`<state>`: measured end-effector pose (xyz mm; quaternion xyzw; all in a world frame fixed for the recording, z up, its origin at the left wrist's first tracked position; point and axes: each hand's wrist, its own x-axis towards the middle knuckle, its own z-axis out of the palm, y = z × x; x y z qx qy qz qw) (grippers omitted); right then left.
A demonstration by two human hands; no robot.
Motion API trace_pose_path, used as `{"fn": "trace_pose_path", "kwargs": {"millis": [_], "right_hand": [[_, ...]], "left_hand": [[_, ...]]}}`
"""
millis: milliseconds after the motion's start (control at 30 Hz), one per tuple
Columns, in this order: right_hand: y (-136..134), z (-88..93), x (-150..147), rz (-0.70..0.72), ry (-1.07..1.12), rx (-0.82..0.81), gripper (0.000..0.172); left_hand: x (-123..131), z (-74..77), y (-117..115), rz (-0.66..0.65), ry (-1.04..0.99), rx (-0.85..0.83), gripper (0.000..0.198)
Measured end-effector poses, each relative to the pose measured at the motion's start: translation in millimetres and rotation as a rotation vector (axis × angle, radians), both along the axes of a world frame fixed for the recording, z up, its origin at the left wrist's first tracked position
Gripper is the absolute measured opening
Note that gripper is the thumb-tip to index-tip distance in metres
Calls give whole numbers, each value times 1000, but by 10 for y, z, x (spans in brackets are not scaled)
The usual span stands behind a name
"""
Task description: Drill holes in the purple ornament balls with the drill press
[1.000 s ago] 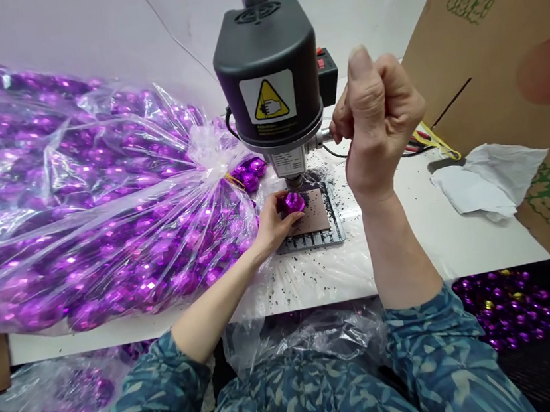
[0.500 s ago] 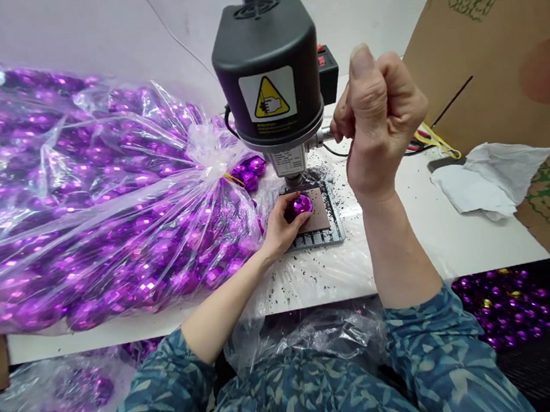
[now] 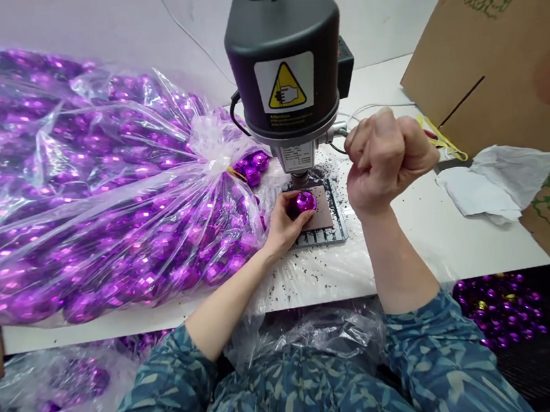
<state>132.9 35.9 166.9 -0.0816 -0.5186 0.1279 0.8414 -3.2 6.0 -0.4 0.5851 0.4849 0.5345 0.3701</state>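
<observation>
A small black bench drill [image 3: 285,57] with a yellow warning label stands on the white table [image 3: 459,237]. My left hand [image 3: 284,221] is closed on a shiny purple ball [image 3: 302,201] and holds it on the brown pad of the drill's base plate [image 3: 327,216], right under the chuck. My right hand [image 3: 386,155] is a fist wrapped round the drill's metal feed lever [image 3: 339,132] at the machine's right side.
A big clear plastic bag of purple balls [image 3: 76,183] fills the table's left half. White paper [image 3: 495,182] lies right, beside a leaning cardboard box [image 3: 501,51]. More purple balls [image 3: 501,308] lie below the table edge at right. Dark shavings dot the table.
My right hand has pulled the lever down and toward me, dropping lower. The drill head has come down onto the purple ball, which my left hand set under the chuck.
</observation>
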Motion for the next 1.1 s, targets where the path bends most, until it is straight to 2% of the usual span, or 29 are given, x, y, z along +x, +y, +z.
{"fn": "trace_pose_path", "kwargs": {"millis": [133, 333, 400, 500, 567, 600, 667, 767, 833, 933, 1000, 1033, 1100], "right_hand": [[36, -66, -20, -31, 44, 40, 59], [96, -286, -5, -80, 53, 156, 62], [83, -274, -1, -82, 58, 161, 64], [37, -49, -15, -89, 55, 32, 64], [26, 189, -36, -118, 15, -190, 64], [35, 304, -47, -109, -8, -251, 65], [85, 482, -66, -69, -33, -283, 67], [181, 579, -78, -36, -13, -268, 73], [213, 569, -79, -34, -19, -267, 73], [205, 540, -75, -43, -36, -268, 73], [195, 532, -69, -47, -39, -264, 73], [196, 530, -64, -42, -41, -260, 72], [208, 526, -53, -30, -47, -258, 71]], "left_hand": [[8, 25, -13, -8, 7, -3, 52], [20, 59, -35, 3, 16, -21, 52], [20, 53, -36, 5, 12, -15, 52], [24, 49, -26, -5, -3, -20, 51], [31, 71, -25, -8, -14, -36, 51], [36, 96, -37, -1, -12, -40, 51], [40, 179, -113, 44, 28, -29, 50], [11, 359, -418, 95, 186, 48, 43], [-43, 462, -756, -34, 326, 112, 34], [-156, 499, -1355, -510, 633, 123, 32], [-235, 450, -1696, -750, 933, 154, 37], [-274, 419, -1813, -816, 1056, 204, 39], [-359, 381, -1882, -816, 1142, 322, 37]]}}
